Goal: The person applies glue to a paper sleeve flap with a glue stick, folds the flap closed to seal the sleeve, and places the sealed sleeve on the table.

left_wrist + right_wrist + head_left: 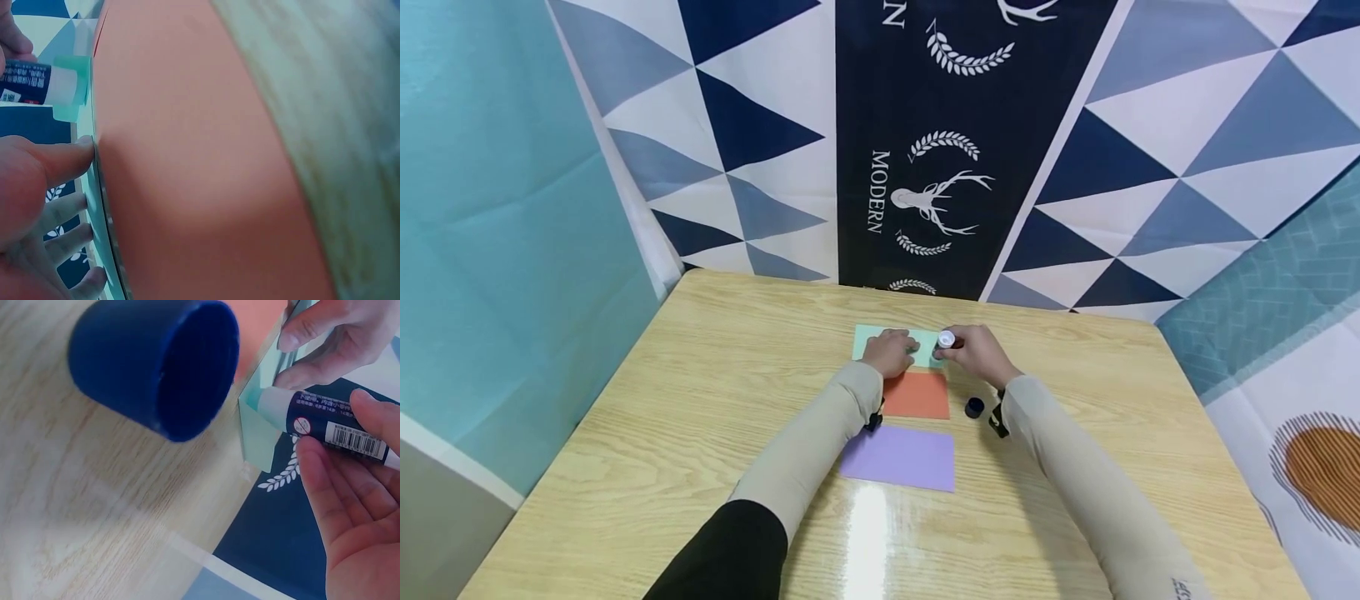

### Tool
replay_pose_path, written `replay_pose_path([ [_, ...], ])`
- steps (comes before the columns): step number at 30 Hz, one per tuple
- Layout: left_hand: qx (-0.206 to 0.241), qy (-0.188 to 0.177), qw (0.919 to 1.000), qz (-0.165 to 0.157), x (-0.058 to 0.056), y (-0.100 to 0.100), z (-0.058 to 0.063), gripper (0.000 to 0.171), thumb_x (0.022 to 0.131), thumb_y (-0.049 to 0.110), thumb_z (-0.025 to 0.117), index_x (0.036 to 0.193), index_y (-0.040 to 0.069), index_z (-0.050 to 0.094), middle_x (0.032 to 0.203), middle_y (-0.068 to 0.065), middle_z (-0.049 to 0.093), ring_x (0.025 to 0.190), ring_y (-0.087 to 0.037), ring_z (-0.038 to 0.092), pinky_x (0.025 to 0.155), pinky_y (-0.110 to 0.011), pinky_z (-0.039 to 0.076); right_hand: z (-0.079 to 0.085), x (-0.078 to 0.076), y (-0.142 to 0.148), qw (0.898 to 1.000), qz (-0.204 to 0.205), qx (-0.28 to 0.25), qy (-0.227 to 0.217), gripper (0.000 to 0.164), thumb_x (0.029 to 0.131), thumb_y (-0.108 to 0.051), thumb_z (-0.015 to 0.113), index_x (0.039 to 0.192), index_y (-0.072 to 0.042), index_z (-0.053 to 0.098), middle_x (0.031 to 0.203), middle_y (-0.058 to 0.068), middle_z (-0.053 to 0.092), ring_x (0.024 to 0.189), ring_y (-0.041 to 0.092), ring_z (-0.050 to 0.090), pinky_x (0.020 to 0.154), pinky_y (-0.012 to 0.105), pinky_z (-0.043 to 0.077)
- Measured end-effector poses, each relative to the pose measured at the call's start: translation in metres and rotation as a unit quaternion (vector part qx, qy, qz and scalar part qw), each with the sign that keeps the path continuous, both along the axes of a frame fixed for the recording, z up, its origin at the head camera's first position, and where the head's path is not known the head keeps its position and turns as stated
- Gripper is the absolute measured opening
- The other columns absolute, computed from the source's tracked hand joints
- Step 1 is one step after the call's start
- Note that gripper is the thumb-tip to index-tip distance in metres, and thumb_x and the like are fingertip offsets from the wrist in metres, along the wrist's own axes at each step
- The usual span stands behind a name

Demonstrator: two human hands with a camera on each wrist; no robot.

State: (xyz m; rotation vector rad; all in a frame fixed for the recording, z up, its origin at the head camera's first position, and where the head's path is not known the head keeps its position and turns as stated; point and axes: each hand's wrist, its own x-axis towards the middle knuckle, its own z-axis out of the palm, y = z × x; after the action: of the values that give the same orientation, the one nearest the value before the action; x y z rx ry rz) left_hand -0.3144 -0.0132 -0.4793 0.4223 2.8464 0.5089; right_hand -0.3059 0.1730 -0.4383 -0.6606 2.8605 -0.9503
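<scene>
Now our right hand (981,354) has its fingers clamped round a glue stick (337,425), tip down at the right end of the green paper (928,343); our left hand (891,353), fingers spread apart, touches that sheet on the counter (700,400). Orange paper (917,396) lies nearer us.

Left arm (808,446) and right arm (1090,475) reach forward, converging. Left grip (890,352) — back uppermost, fingers (65,211) extended, spread. Right grip (979,352) — pinching, thumb (378,419) opposed to forefinger (317,472).
</scene>
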Motion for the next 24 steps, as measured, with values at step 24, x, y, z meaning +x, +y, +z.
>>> replay_pose_path([
  [24, 0.003, 0.002, 1.0000, -0.008, 0.008, -0.002, 0.006, 0.037, 0.102, 0.028, 0.051, 0.138, 0.025, 0.056, 0.157, 0.001, 0.037, 0.146, -0.023, 0.032, 0.115, -0.049, 0.032, 0.011, 0.017, 0.022, 0.983, -0.115, -0.140, 0.014, 0.023, 0.087, -0.024, 0.074, 0.097, -0.003, 0.072, 0.092, 0.016, 0.072, 0.072, 0.010, 0.060, 0.063, 0.023, 0.049],
])
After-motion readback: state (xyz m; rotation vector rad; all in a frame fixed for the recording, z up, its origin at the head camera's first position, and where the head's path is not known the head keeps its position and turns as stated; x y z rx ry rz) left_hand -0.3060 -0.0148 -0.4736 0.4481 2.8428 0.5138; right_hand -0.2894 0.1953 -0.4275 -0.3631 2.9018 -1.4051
